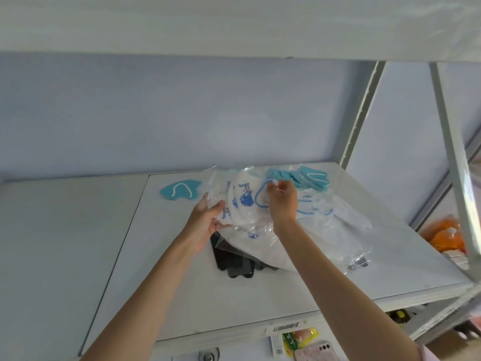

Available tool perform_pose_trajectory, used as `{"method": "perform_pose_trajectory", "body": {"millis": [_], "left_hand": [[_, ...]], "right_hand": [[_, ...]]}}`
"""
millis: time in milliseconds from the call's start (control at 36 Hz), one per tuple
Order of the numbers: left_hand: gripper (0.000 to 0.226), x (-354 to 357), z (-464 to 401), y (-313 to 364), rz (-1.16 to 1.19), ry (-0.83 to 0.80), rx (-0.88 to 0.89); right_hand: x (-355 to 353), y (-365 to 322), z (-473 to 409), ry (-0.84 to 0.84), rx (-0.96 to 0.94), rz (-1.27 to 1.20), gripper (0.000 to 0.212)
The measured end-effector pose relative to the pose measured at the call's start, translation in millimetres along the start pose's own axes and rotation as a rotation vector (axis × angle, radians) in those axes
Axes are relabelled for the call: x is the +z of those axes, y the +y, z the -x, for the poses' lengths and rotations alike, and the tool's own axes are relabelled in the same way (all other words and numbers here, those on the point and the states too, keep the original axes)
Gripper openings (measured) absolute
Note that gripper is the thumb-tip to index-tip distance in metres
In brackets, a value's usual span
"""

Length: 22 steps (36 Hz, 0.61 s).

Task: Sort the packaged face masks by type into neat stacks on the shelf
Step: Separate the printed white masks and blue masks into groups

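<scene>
A loose heap of clear-wrapped face masks lies in the middle of the white shelf [299, 282]. On top are white masks with blue prints [243, 201]. My left hand [208, 217] grips their plastic wrapper at its left edge. My right hand [282, 198] pinches a white mask with a blue ear loop in the heap. Behind it lie several teal masks [309, 178] in plastic. One teal mask [181, 191] lies alone to the left. Black masks [234, 261] poke out under the heap's near side.
An upper shelf board [234, 24] hangs close overhead. Metal uprights [360, 113] stand at the right. Orange packets [446, 233] sit on the neighbouring rack. Labelled packages [302, 342] hang below the shelf's front edge.
</scene>
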State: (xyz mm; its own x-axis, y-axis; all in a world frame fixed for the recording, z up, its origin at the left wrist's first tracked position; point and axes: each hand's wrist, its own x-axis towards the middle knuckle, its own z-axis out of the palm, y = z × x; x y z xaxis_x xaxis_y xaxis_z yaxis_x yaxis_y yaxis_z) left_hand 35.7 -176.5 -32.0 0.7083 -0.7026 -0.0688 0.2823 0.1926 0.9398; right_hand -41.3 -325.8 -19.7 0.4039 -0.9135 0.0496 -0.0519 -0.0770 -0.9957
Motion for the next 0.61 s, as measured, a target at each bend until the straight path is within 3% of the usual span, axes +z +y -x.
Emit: {"method": "perform_pose_trajectory", "body": {"millis": [167,306,444,556,611], "left_hand": [[0.038,9,0,-9,0.071,0.056,0.071],[0.035,-7,2,5,0.112,-0.025,0.022],[0.035,-29,2,20,-0.246,-0.042,0.020],[0.028,-42,4,25,-0.415,0.176,0.226],[0.030,-54,7,24,-0.456,0.258,0.334]], "right_hand": [[10,-4,8,-0.031,0.054,-0.120,0.011],[11,-2,9,-0.028,-0.057,-0.063,0.011],[17,-8,28,-0.048,-0.211,-0.133,0.023],[30,-12,46,-0.250,-0.219,-0.305,0.050],[38,-9,48,-0.415,-0.226,-0.301,0.049]]}}
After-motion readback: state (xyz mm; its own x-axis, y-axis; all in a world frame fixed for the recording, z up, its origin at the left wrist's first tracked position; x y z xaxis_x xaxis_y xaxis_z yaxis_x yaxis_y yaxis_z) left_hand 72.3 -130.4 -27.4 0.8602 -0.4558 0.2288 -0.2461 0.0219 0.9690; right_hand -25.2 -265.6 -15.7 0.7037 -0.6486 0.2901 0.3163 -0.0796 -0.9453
